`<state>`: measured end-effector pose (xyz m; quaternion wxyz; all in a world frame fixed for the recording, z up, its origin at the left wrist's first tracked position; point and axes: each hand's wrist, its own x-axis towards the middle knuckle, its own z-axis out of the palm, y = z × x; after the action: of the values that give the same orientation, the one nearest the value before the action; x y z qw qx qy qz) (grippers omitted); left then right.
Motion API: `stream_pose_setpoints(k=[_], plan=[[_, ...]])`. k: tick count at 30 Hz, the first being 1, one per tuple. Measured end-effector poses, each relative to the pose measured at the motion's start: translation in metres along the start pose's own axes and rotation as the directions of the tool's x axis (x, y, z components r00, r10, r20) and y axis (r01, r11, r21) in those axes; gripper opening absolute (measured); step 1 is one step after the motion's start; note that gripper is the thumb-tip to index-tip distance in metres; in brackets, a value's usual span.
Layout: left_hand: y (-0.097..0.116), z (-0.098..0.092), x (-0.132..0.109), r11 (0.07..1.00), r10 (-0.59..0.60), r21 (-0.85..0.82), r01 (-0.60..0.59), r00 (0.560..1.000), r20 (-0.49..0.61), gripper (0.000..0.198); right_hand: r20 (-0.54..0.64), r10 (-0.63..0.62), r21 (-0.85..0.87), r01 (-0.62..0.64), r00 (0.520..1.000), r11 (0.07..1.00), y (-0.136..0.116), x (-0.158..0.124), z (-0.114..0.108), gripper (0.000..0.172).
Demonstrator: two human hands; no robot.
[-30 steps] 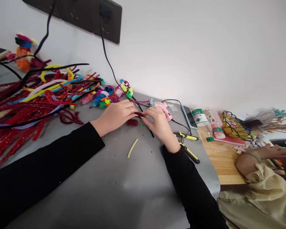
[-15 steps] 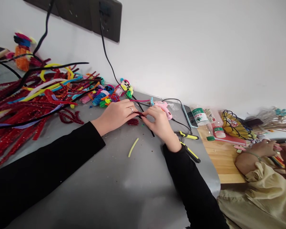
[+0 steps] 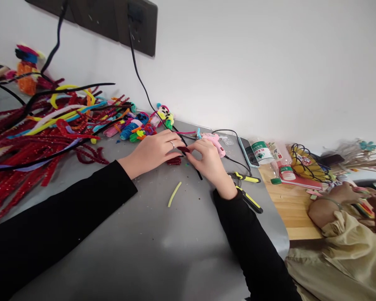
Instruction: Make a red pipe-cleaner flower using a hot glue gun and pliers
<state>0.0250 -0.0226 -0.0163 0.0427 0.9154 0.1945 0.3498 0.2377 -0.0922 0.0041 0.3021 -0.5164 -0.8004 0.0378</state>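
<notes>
Between my two hands is a short dark red pipe cleaner piece [image 3: 183, 149]. My left hand [image 3: 156, 149], with a ring on one finger, pinches its left end. At its right end the fingertips of my right hand [image 3: 206, 156] are closed on it. Another small dark red pipe cleaner piece [image 3: 174, 161] lies on the grey table just below the fingers. A black pipe cleaner [image 3: 199, 174] runs under my right hand. Nearer to me lies a short pale yellow-green strip [image 3: 174, 194]. Behind my right hand is a pink glue gun [image 3: 215, 143], partly hidden.
A heap of pipe cleaners [image 3: 50, 129], mostly red, covers the left, with small fuzzy figures [image 3: 133, 127] beside it. Yellow-black pliers [image 3: 249, 192], a phone [image 3: 248, 152] and plastic bottles [image 3: 265, 156] lie at right. A co-worker's hands [image 3: 341, 196] work at the far right.
My hands stay almost in place. The dark red piece between the fingertips has turned slightly and shows a broader side. The whole view has shifted a little.
</notes>
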Motion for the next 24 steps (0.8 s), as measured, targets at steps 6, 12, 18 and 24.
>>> stream_pose_setpoints(k=[6,12,18,24], plan=[[-0.0004,0.0024,0.0002,0.996,0.046,-0.069,-0.051,0.996,-0.08,0.027,0.04,-0.032,0.038,0.03,0.999,0.999,-0.0028,-0.0002,-0.0008,0.01],[0.0017,0.002,0.0019,0.995,0.068,-0.068,-0.078,0.987,-0.145,0.033,0.032,-0.023,0.083,0.02,0.999,0.996,-0.0056,0.0001,-0.0028,0.01],[0.0085,-0.0016,0.0053,0.987,0.056,-0.137,-0.082,0.982,-0.182,0.023,0.022,0.003,0.1,-0.005,1.0,0.995,-0.0075,0.0007,-0.0028,0.013],[0.0054,-0.0017,0.0057,0.974,-0.171,-0.183,0.131,0.959,-0.228,0.016,0.024,0.04,0.091,-0.042,0.999,0.995,-0.0049,0.0008,-0.0017,0.012]])
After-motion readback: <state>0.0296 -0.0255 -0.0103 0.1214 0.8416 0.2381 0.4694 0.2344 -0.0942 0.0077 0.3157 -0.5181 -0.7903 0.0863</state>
